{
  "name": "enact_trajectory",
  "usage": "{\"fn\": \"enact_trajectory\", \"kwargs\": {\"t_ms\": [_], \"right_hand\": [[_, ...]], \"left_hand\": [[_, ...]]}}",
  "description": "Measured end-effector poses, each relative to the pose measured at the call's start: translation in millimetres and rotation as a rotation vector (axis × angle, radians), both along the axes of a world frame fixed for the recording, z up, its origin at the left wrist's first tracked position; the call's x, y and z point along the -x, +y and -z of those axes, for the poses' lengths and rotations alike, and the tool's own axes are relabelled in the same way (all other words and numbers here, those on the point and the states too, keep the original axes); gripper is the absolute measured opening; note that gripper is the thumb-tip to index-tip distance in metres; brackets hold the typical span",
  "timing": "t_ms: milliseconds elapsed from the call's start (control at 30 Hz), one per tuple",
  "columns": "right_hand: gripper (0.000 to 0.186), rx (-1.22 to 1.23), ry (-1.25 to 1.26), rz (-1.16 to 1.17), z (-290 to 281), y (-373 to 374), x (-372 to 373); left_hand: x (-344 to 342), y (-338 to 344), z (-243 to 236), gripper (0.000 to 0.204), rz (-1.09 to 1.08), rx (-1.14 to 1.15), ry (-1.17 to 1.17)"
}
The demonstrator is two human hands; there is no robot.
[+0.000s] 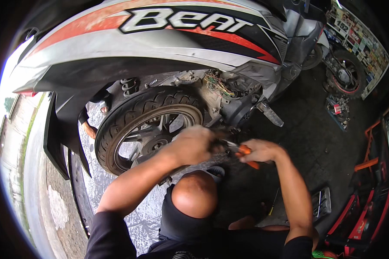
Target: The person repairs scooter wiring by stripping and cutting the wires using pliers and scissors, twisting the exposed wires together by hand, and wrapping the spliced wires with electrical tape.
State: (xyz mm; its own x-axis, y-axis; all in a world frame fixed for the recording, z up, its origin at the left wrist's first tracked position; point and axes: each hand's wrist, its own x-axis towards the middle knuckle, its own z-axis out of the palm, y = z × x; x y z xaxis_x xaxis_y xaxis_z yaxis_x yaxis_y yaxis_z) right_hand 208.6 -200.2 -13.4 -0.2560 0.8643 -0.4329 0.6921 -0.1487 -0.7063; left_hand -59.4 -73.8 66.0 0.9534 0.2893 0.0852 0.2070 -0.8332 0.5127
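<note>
My right hand (263,152) is closed round the orange handles of a pair of pliers (245,150). The metal jaws point left, toward my other hand. My left hand (195,144), smeared by motion, is closed at the near right side of the scooter's rear wheel (157,146). Something dark shows at its fingertips, too blurred to name. Above both hands is the scooter's white, red and black body panel (160,43). Loose coloured wires (216,84) hang from the exposed part beneath the panel. A footrest (270,114) sticks out to the right of the wires.
Part of another person (90,129) shows behind the wheel. At the lower right are a red tool rack (361,211) and a tray of tools (322,202). A screwdriver (273,202) lies on the dark floor. Another motorcycle wheel (345,71) stands at the far right.
</note>
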Motion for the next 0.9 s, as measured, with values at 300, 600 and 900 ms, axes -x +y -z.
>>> {"fn": "enact_trajectory", "kwargs": {"t_ms": [300, 600, 900], "right_hand": [[0.061, 0.240, -0.048, 1.144, 288.2, -146.3, -11.3], [0.028, -0.253, 0.113, 0.715, 32.5, -58.3, -4.0], [0.034, -1.158, -0.650, 0.397, -65.3, 87.2, 24.6]], "left_hand": [[-96.3, -57.0, 72.5, 0.032, 0.260, 0.155, 0.115], [-110.9, 22.1, 52.5, 0.024, -0.794, 1.549, -0.985], [-125.4, 42.3, 50.4, 0.023, -0.589, 1.982, -1.072]]}}
